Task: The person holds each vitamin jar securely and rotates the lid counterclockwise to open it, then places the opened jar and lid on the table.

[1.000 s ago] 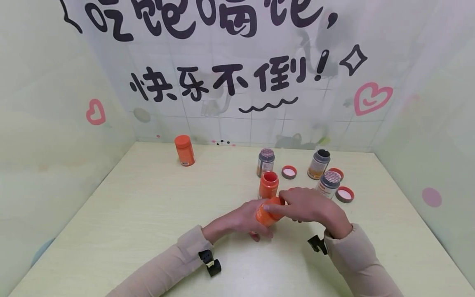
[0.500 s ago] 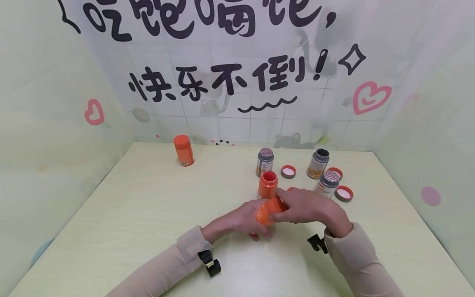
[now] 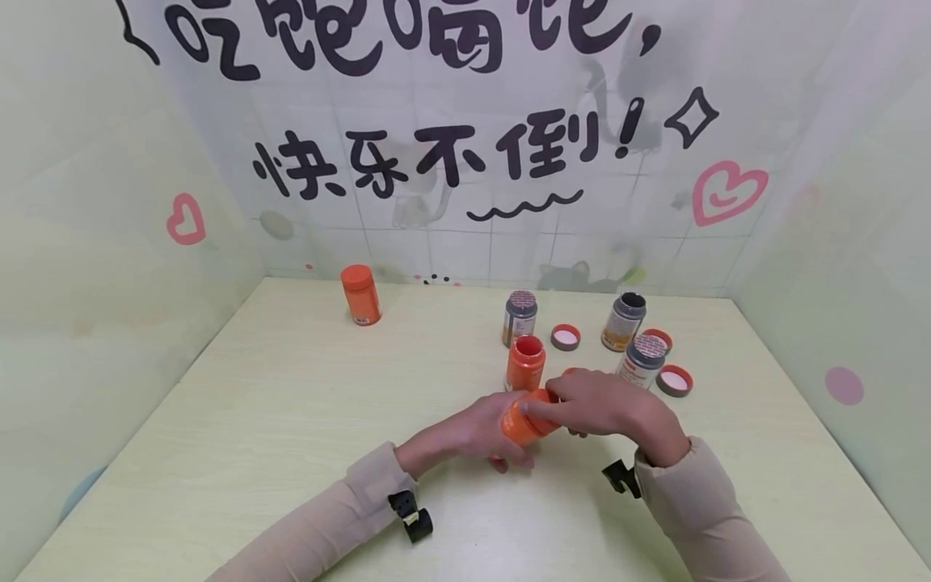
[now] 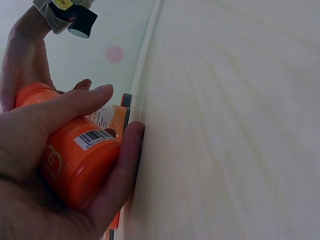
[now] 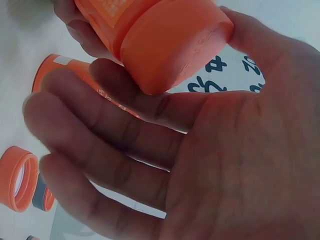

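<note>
An orange plastic bottle [image 3: 518, 425], tilted with its capped end toward the right, is gripped by my left hand [image 3: 483, 428] above the table. In the left wrist view the thumb and fingers wrap the bottle's body [image 4: 82, 155], whose base and barcode show. My right hand [image 3: 604, 402] is at the other end, pinching the orange cap [image 5: 175, 47] between thumb and index finger. The remaining fingers of that hand are loosely bent below the cap in the right wrist view. Just behind the held bottle stands an uncapped orange bottle [image 3: 525, 365].
A capped orange bottle [image 3: 361, 296] stands at the back left. Grey bottles with sealed mouths [image 3: 520, 320] and a dark-mouthed grey bottle [image 3: 623, 323] stand at the right. Around them lie loose caps [image 3: 566, 337]. An orange cap [image 5: 17, 177] is partly hidden behind my right hand in the head view.
My right thumb and fingers have shifted round the cap, toward me and then back. The left hand and the bottle stay nearly in place.
</note>
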`<action>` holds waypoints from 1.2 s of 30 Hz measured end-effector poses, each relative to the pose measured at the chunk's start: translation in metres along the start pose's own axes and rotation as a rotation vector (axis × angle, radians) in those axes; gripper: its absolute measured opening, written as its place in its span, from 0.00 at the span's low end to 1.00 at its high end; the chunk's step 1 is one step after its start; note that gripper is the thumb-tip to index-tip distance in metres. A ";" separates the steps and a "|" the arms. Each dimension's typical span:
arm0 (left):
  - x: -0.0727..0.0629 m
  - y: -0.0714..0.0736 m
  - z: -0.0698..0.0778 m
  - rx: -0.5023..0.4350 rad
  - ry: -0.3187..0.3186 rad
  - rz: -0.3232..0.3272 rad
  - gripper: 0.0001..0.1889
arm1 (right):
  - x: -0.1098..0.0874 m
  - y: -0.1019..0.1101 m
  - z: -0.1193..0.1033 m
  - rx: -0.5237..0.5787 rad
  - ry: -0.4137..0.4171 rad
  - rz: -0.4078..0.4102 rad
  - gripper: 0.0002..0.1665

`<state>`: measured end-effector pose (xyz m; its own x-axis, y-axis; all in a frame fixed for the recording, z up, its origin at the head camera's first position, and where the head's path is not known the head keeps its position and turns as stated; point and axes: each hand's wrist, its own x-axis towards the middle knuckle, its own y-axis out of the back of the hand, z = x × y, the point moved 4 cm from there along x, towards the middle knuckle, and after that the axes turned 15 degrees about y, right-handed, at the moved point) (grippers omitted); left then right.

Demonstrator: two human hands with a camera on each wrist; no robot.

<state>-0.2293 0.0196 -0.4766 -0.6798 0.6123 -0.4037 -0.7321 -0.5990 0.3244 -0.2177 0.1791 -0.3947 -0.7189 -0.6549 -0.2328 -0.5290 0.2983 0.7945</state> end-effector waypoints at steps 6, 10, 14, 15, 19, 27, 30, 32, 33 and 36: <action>0.000 -0.001 0.001 0.009 -0.023 -0.004 0.32 | -0.001 0.000 -0.002 0.017 0.014 -0.012 0.18; -0.001 -0.001 0.001 0.008 -0.022 -0.002 0.32 | -0.001 0.001 -0.005 -0.029 0.038 -0.020 0.22; -0.001 -0.001 0.000 0.012 -0.016 0.005 0.32 | -0.001 0.002 -0.007 -0.061 0.066 -0.022 0.25; -0.001 -0.001 0.000 0.011 -0.015 0.006 0.32 | -0.001 0.002 -0.007 -0.065 0.071 -0.020 0.25; -0.001 -0.001 -0.001 0.013 -0.013 0.007 0.31 | -0.001 0.004 -0.006 -0.066 0.066 0.013 0.25; -0.001 -0.001 0.000 0.009 0.003 0.009 0.33 | -0.001 0.003 -0.002 -0.111 -0.018 0.024 0.33; -0.002 -0.002 0.001 0.016 -0.005 0.006 0.32 | 0.000 0.002 -0.001 -0.098 -0.010 0.014 0.29; -0.002 -0.002 0.001 0.020 -0.006 0.005 0.32 | 0.000 0.001 -0.001 -0.087 0.002 0.010 0.25; -0.002 -0.001 0.001 0.022 -0.007 0.006 0.32 | 0.000 0.001 -0.001 -0.080 0.007 0.007 0.22; -0.002 -0.002 0.002 0.020 -0.008 0.006 0.31 | -0.001 0.001 -0.003 -0.078 0.031 0.000 0.20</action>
<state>-0.2269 0.0202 -0.4750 -0.6843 0.6128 -0.3952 -0.7288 -0.5922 0.3437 -0.2166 0.1783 -0.3919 -0.7042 -0.6763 -0.2161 -0.4910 0.2441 0.8363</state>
